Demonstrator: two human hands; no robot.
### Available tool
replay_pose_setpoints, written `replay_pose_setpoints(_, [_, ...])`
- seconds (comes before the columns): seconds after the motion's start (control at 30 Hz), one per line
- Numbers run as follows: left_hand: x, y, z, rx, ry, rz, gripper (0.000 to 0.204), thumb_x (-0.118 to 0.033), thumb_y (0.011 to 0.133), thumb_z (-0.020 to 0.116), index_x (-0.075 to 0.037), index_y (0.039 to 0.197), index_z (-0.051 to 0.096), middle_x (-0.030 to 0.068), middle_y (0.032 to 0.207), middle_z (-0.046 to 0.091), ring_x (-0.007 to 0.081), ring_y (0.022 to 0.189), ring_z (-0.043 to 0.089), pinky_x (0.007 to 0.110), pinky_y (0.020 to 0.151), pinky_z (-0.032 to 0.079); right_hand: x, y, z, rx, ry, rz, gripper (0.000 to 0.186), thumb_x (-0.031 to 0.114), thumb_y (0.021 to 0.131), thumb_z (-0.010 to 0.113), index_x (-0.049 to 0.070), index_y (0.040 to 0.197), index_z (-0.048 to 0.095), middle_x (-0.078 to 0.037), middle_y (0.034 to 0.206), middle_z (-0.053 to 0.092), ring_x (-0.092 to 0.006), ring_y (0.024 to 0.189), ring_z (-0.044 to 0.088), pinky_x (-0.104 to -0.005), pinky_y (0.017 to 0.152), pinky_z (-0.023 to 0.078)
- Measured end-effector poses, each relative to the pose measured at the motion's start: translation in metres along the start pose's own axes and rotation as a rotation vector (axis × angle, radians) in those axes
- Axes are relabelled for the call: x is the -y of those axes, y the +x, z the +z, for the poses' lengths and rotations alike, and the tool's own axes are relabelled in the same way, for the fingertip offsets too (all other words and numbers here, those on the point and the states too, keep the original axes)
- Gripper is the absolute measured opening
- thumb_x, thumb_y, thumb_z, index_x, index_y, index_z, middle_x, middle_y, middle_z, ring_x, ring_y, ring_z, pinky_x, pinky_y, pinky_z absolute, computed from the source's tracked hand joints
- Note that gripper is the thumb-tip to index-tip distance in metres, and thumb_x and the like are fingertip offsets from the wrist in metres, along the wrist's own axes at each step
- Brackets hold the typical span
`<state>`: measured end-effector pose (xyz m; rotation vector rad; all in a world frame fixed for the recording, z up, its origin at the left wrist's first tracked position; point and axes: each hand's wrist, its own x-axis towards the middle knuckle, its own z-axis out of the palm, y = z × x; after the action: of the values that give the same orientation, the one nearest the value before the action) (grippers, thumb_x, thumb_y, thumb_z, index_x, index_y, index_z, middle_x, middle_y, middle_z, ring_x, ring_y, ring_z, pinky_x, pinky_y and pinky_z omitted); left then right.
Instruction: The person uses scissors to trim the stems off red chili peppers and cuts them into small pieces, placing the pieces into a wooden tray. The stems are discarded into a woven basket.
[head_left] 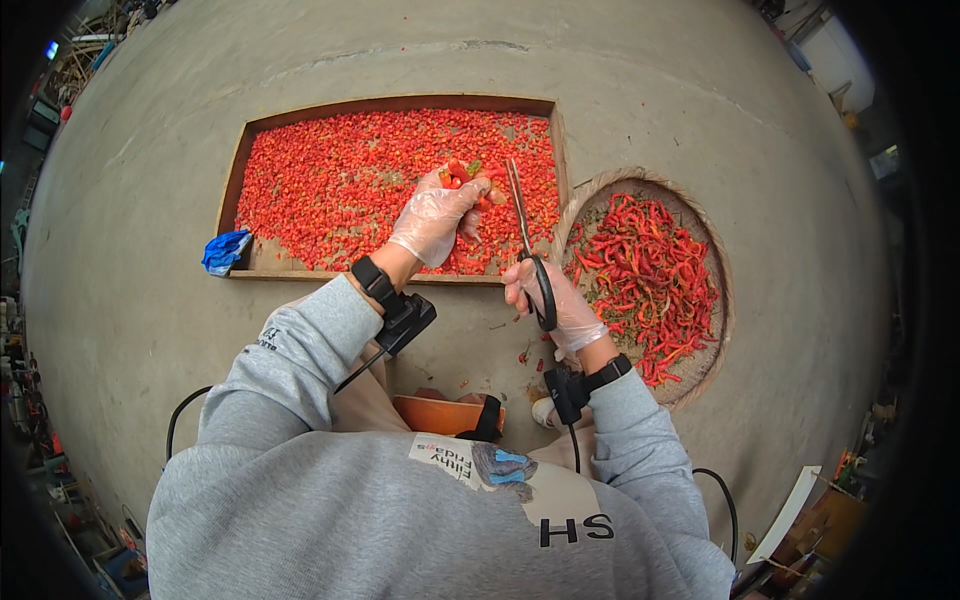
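My left hand [432,222], in a clear plastic glove, is closed round red chili peppers [457,172] with a bit of green showing at the top. It is over a shallow wooden tray [380,274] spread with small cut red chili pieces [330,190]. In my right hand [568,305], also gloved, are black-handled scissors [524,215]. Their blades point away from me, just right of the peppers and apart from them. Whole red chilies [650,275] lie heaped in a round woven basket [728,290] to the right of my right hand.
Crumpled blue plastic [227,252] sits at the tray's near left corner. An orange object [440,415] lies between my legs on the concrete floor [780,200], near scattered pepper scraps [525,355]. Cables run from the devices strapped to both wrists. Assorted clutter lines the far sides.
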<state>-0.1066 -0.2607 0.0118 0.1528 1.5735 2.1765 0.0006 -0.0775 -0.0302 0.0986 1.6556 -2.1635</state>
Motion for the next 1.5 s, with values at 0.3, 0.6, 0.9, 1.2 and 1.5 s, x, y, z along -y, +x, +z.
replay_pose_setpoints(0.3, [0.013, 0.003, -0.002, 0.034, 0.029, 0.002, 0.017, -0.02, 0.086, 0.066, -0.006, 0.092, 0.058, 0.0048, 0.082, 0.065, 0.0061, 0.056, 0.051, 0.021, 0.049, 0.046, -0.003, 0.003, 0.001, -0.002, -0.055, -0.001, 0.044, 0.051, 0.089, 0.055, 0.007, 0.093, 0.057, 0.0, 0.071, 0.055, -0.0071, 0.062, 0.05, -0.0207, 0.057, 0.042])
replay_pose_setpoints(0.6, [0.011, 0.005, -0.003, -0.013, -0.062, 0.016, 0.017, -0.012, 0.086, 0.061, -0.004, 0.1, 0.055, 0.0088, 0.089, 0.067, 0.0081, 0.056, 0.052, 0.023, 0.051, 0.048, 0.006, -0.001, 0.004, -0.101, -0.068, 0.058, 0.043, 0.049, 0.091, 0.054, 0.006, 0.09, 0.057, 0.0, 0.067, 0.055, -0.0062, 0.056, 0.05, -0.0188, 0.049, 0.04])
replay_pose_setpoints(0.9, [0.01, 0.006, -0.005, 0.027, -0.062, 0.069, 0.021, -0.013, 0.085, 0.066, -0.006, 0.098, 0.051, 0.0042, 0.083, 0.061, 0.0089, 0.057, 0.052, 0.023, 0.049, 0.046, -0.003, -0.001, -0.002, 0.064, 0.036, 0.026, 0.049, 0.055, 0.09, 0.05, 0.006, 0.095, 0.055, -0.002, 0.079, 0.056, -0.0072, 0.07, 0.051, -0.0219, 0.063, 0.042])
replay_pose_setpoints(1.2, [0.013, 0.007, -0.006, 0.084, -0.076, 0.097, 0.03, -0.019, 0.083, 0.072, -0.007, 0.1, 0.051, 0.006, 0.086, 0.064, 0.0091, 0.059, 0.056, 0.021, 0.05, 0.047, 0.011, -0.004, 0.003, -0.053, -0.091, 0.038, 0.046, 0.051, 0.091, 0.052, 0.006, 0.09, 0.057, -0.002, 0.065, 0.054, -0.0083, 0.055, 0.048, -0.0206, 0.053, 0.04])
replay_pose_setpoints(1.5, [0.002, 0.003, -0.003, 0.045, -0.075, 0.091, 0.025, -0.016, 0.085, 0.068, -0.008, 0.1, 0.051, 0.0049, 0.082, 0.061, 0.0086, 0.057, 0.053, 0.024, 0.052, 0.047, 0.0, -0.004, -0.005, 0.136, 0.04, 0.047, 0.054, 0.058, 0.088, 0.051, 0.005, 0.099, 0.055, -0.001, 0.08, 0.056, -0.0069, 0.071, 0.05, -0.0219, 0.066, 0.043])
